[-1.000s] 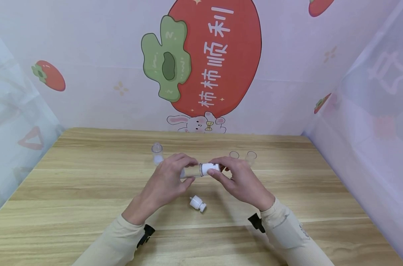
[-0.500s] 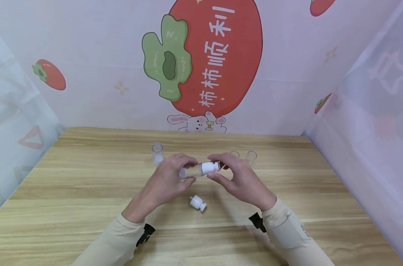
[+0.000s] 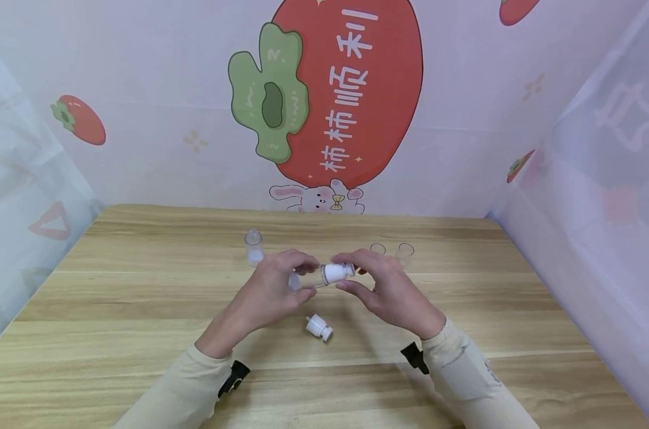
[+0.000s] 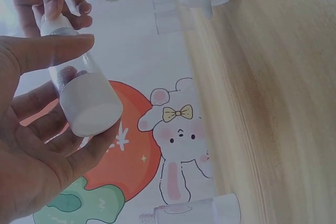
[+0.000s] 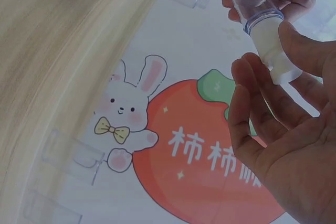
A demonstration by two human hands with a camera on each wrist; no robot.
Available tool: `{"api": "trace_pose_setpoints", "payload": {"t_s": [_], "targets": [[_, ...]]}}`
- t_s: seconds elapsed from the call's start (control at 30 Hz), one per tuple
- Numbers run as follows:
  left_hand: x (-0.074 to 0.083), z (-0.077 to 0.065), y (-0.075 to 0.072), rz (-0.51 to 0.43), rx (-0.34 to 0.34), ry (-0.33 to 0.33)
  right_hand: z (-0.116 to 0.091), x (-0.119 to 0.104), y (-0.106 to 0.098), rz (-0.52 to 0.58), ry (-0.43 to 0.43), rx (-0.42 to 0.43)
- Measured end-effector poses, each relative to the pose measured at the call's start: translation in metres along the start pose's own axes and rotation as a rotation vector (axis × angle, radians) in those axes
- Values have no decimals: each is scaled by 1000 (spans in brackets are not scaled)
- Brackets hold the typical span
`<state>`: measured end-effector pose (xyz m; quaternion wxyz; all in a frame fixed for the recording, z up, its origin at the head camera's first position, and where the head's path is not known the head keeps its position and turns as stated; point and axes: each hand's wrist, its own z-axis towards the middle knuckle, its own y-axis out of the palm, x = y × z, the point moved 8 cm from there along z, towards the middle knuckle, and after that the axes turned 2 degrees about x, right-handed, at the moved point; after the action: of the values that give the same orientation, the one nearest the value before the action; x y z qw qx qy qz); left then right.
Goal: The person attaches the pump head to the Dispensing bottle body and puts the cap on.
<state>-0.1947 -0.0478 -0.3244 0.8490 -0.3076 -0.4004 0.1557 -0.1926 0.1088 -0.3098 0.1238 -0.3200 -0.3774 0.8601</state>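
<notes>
My left hand (image 3: 273,280) grips a clear bottle by its lower part, thumb on one side and fingers on the other. In the left wrist view the bottle's thick white base (image 4: 92,106) points toward that wrist. The bottle lies tilted nearly sideways above the table, and a white pump top (image 5: 270,43) sits at its neck end. Around this pump top my right hand (image 3: 386,286) curls, the thumb against its side and the fingertips opposite. A second white pump top (image 3: 318,328) lies on the table below the hands.
Another clear bottle (image 3: 253,249) with a white base stands behind the left hand. Two clear caps (image 3: 405,253) stand behind the right hand, partly hidden by it. A printed cloth (image 3: 169,161) rises at the table's back edge.
The right thumb and fingers have loosened and shifted slightly along the pump top, baring more of its narrow end. The left hand and bottle have hardly moved.
</notes>
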Motion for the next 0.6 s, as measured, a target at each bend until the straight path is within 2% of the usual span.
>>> {"api": "trace_pose_setpoints", "payload": {"t_s": [0.6], "targets": [[7,0,0,104,21,47,-1,4,-2,7,56,2]]}}
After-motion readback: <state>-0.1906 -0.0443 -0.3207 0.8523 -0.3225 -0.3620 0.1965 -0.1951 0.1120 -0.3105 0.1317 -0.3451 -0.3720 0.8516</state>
